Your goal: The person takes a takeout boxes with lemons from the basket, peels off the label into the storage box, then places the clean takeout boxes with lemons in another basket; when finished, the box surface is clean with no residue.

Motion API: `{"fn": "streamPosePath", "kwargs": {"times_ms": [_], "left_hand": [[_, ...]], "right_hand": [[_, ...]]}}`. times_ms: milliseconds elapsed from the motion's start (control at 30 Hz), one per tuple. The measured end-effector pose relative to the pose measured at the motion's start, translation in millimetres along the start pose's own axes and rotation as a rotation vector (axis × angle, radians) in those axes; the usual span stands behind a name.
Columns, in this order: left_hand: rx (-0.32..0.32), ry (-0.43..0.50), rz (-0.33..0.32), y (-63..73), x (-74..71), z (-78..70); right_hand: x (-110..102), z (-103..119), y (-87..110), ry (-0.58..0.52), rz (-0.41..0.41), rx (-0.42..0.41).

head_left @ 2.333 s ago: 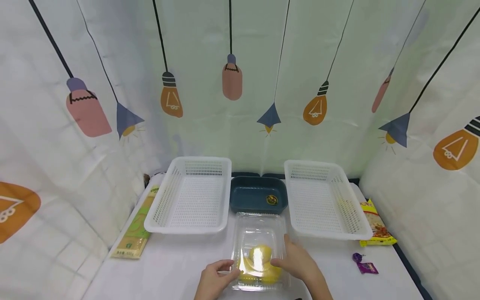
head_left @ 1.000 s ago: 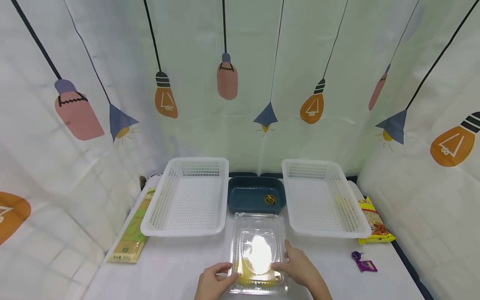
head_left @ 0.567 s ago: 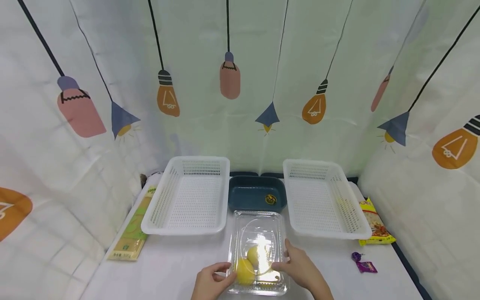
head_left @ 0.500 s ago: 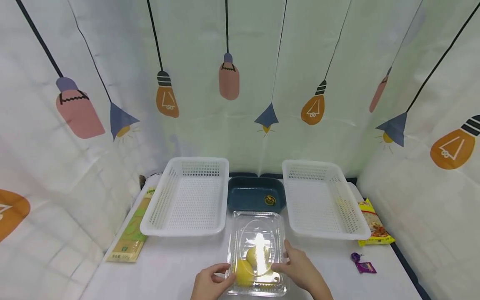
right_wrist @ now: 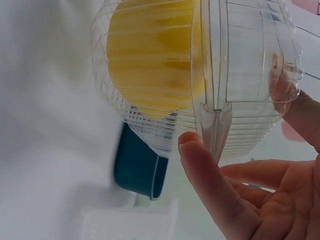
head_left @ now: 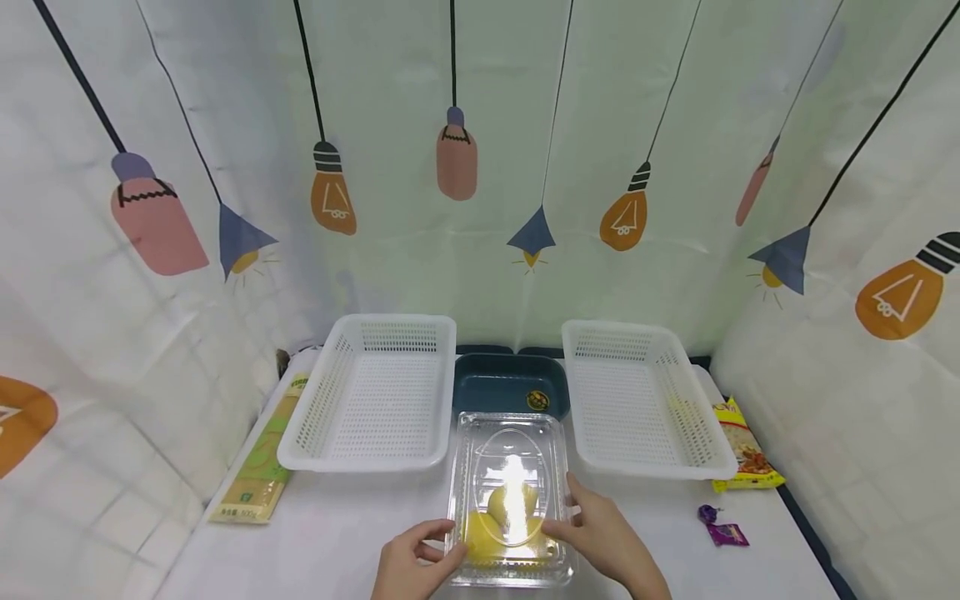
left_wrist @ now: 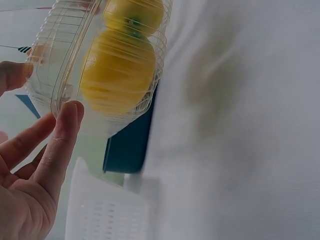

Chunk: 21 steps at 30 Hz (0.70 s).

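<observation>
A clear plastic clamshell box (head_left: 486,454) with yellow round fruit (head_left: 482,537) inside is held between both hands. The left hand (head_left: 415,557) grips its left side, thumb on the lid and a fingertip at the rim. Opposite, the right hand (head_left: 606,535) holds the right side in the same way. In the left wrist view the box's underside stands clear of the white cloth, and two yellow fruits (left_wrist: 118,72) with green stem ends show through the wall. The right wrist view has a yellow fruit (right_wrist: 150,55) near the closed seam. Glare hides part of the lid.
Behind the box stands a dark blue tray (head_left: 487,392) with a small round gold-and-dark item (head_left: 537,401) in it. White baskets (head_left: 367,463) (head_left: 652,471) flank it. A noodle-like packet (head_left: 255,479) lies left; a yellow snack bag (head_left: 748,450) and purple-wrapped candies (head_left: 726,534) lie right.
The box has moved slightly away from the person, its far edge now overlapping the tray's near edge in view. The yellow fruit has shifted about inside. Both hands keep their hold.
</observation>
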<state>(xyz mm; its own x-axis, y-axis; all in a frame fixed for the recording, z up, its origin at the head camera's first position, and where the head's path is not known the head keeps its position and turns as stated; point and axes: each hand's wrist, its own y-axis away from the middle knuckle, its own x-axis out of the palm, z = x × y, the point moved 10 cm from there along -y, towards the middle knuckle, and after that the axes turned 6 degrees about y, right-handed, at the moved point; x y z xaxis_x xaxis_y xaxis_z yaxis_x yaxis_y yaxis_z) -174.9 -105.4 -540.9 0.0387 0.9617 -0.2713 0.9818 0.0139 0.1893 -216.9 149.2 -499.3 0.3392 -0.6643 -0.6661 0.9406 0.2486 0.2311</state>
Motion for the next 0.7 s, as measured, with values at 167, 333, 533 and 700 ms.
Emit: {"fn": "streamPosePath", "kwargs": {"times_ms": [167,333,533,700], "left_hand": [[-0.007,-0.007,-0.024,5.5,-4.6,-6.5],[-0.012,-0.003,-0.066,11.7,-14.1,-15.5],[0.019,0.008,-0.165,17.3,-30.3,-27.2],[0.037,0.026,-0.226,21.8,-42.0,-35.2]], "right_hand": [[-2.0,6.6,2.3,0.019,-0.003,0.005],[-3.4,16.0,4.5,0.015,-0.016,-0.016],[-6.6,29.4,6.4,0.0,-0.05,-0.066],[-12.7,38.6,7.3,0.002,-0.114,-0.094]]}}
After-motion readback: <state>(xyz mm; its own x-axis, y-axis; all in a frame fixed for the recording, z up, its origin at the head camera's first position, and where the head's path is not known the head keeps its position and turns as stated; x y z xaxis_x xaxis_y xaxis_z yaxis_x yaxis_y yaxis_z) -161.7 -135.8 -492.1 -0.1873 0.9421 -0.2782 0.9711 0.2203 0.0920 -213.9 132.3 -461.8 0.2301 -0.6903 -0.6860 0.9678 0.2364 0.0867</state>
